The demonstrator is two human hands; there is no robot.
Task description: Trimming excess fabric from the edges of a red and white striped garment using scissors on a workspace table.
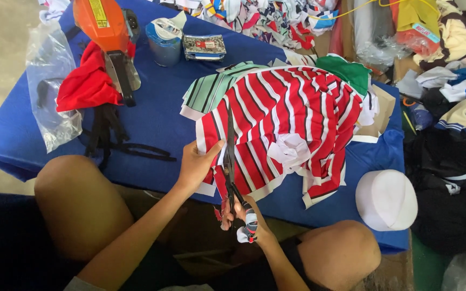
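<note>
Left hand (196, 164): flat-ish on the near left edge of the red-and-white striped fabric (287, 118), thumb on top and fingers curled under, pinching the cloth taut right beside the blades.
Right hand (246, 215): clenched through the handles of the scissors (232, 170); the handle loops look wrapped in pale cloth or tape, kinda lumpy.
Scissors: long, dark, slim metal blades pointing away from the person, running up into the striped cloth just right of the left thumb.
Striped fabric: soft knit, bold red bands with thin white lines, rumpled into a rough mound in the middle of the surface (152, 116), near edge hanging over the front. A crumpled white patch sits in its middle.
Under it: a green-and-white striped piece (208, 89) pokes out at the left, and a plain green scrap (346, 70) at the far right corner.
Surface: covered in smooth blue cloth.
Left side stuff: an orange power tool (109, 32) with a metal blade guard, resting on a bunched red rag (84, 86); black straps (109, 134) trailing below; a crinkly clear plastic bag (55, 86) at the edge.
Far side: a roll of tape (164, 40) and a small flat packet (204, 47).
Right side: a round white cap (386, 199), smooth and domed, near the front corner; heaps of mixed cloth scraps (454, 108) beyond.
</note>
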